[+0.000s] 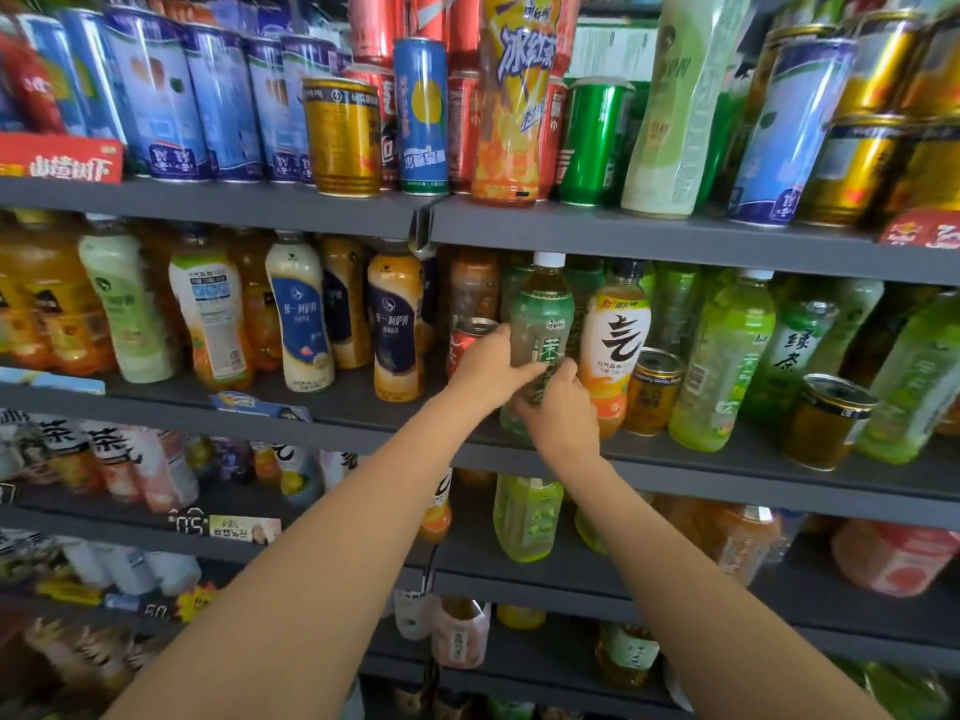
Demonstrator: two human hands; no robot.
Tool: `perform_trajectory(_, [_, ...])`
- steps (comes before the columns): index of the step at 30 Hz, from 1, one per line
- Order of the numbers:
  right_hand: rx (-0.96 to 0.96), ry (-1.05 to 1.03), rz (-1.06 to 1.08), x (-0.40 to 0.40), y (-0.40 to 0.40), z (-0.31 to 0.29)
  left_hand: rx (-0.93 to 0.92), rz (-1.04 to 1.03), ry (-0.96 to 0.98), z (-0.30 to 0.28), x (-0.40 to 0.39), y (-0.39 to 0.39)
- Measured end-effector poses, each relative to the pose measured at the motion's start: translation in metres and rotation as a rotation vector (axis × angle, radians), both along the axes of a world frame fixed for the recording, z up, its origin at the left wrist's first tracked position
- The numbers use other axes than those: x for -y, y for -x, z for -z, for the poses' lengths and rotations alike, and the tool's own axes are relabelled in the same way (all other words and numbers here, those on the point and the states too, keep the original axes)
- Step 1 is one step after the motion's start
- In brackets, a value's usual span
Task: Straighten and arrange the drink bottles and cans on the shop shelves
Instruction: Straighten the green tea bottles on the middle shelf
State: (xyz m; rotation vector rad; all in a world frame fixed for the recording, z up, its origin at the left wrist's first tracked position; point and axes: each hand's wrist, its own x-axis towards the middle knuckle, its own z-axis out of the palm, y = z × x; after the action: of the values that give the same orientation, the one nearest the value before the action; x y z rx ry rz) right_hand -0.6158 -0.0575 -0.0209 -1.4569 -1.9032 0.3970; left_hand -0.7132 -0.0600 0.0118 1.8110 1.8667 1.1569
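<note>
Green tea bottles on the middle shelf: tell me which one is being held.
The white-capped green tea bottle, beside the red can. Both hands, left hand and right hand, grip it; the others stand untouched.

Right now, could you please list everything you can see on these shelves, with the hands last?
Green tea bottle: one, pale green with a white cap, middle shelf, held in both hands.
Red can: one, middle shelf, just left of the held bottle.
Gold cans: two at the front of the middle shelf, right of the hands.
Milk tea bottles: several, cream and blue, middle shelf left.
Blue cans: a row, top shelf left.
Tall yellow bottle: one, top shelf centre.
Shelves: dark grey, several tiers.
Left hand: grips the bottle's left side.
Right hand: fingers curled round its lower part.
</note>
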Motion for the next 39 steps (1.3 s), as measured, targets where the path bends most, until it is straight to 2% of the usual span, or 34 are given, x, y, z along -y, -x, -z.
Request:
perform_trajectory(3, [-0.043, 0.063, 0.045, -0.003, 0.004, 0.003, -0.409, -0.049, -0.117, 0.011, 0.011, 0.017])
perform_trajectory(5, [-0.039, 0.066, 0.08, -0.001, 0.006, 0.003, -0.701, -0.078, -0.118, 0.019, 0.013, 0.027])
perform_trajectory(7, [-0.041, 0.059, 0.117, 0.0, 0.008, 0.003, -0.819, -0.119, -0.081, 0.024, 0.009, 0.03])
perform_trajectory(11, [-0.07, 0.075, 0.149, 0.0, 0.012, 0.002, -0.789, -0.165, -0.021, 0.02, 0.003, 0.029])
perform_trajectory(16, [-0.062, 0.137, 0.093, -0.003, 0.02, 0.0, -0.744, -0.211, -0.084, 0.019, 0.007, 0.04])
perform_trajectory(25, [-0.074, 0.165, 0.12, -0.012, 0.035, -0.003, -0.716, -0.105, -0.132, 0.019, 0.005, 0.061])
perform_trajectory(31, [-0.07, 0.162, 0.118, -0.012, 0.031, -0.002, -0.782, -0.123, -0.157, 0.021, 0.012, 0.053])
perform_trajectory(33, [-0.051, 0.112, 0.117, -0.009, 0.027, -0.004, -0.649, -0.138, -0.208, 0.023, 0.013, 0.05])
perform_trajectory(35, [-0.043, -0.015, 0.109, -0.005, 0.025, -0.008, -0.363, -0.211, -0.208, 0.023, 0.006, 0.047])
perform_trajectory(38, [-0.033, -0.093, 0.012, -0.004, 0.024, -0.017, 0.23, -0.291, 0.028, 0.017, -0.01, 0.04])
perform_trajectory(39, [-0.031, -0.079, -0.017, -0.004, 0.024, -0.019, 0.321, -0.319, 0.076, 0.018, -0.015, 0.038])
